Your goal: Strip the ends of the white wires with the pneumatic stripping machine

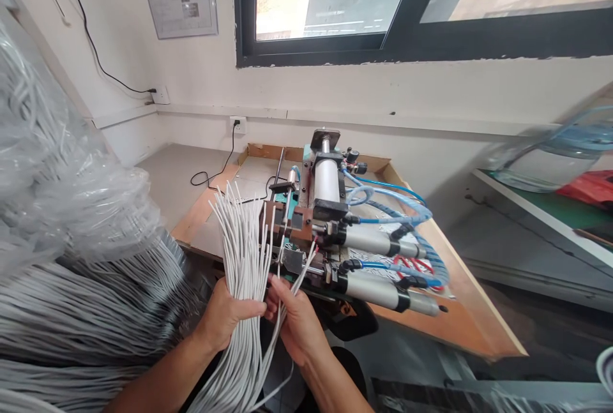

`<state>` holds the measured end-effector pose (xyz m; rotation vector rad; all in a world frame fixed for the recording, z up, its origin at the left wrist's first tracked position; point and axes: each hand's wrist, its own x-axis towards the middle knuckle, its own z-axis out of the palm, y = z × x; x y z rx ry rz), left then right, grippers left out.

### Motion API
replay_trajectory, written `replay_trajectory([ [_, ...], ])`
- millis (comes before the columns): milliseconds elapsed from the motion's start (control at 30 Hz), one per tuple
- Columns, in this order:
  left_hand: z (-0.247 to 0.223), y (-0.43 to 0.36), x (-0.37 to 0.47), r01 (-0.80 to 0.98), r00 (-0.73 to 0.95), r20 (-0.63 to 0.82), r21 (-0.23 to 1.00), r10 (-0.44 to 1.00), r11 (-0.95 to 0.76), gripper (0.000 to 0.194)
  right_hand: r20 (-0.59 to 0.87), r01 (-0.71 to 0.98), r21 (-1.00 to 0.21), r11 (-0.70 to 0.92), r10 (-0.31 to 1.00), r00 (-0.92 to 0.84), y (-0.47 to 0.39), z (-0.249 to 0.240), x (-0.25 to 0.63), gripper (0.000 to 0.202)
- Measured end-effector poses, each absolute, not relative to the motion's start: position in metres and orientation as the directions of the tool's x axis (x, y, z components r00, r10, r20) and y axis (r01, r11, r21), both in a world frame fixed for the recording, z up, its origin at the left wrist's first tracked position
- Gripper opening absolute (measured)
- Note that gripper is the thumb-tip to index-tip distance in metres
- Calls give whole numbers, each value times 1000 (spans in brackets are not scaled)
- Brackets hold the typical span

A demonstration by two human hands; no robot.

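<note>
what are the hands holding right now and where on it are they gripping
The left hand grips a bundle of white wires around its middle; the right hand pinches a few separated wires beside it.

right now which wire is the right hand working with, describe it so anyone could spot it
Start at the pneumatic machine on the wooden bench. Before it the left hand grips a bundle of white wires. The right hand pinches the single wire slanting alone toward the machine.

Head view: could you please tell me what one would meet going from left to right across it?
Clear plastic bag of white wires → left hand gripping a white wire bundle → right hand → metal pneumatic machine → blue air hoses → green shelf.
</note>
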<state>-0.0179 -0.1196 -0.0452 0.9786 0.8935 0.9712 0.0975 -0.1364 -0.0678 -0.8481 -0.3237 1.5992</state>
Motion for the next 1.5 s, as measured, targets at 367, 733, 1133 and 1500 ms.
replay_trajectory([
  [367,-59,-124,-29,-203,260,-197,946,945,252,12,-337,-573,-802,-168,920,201,-163,-80,94,29],
  [733,-60,-126,-26,-203,239,-247,933,939,297,16,-389,-610,-754,-243,914,117,-166,-69,102,27],
  [1133,-49,-126,-26,-194,238,-273,927,932,321,13,-262,-537,-842,-47,906,332,-158,-76,94,25],
  [1500,-40,-111,-22,-303,240,-237,903,941,305,16,-475,-785,-614,-86,834,280,-125,-65,99,26],
])
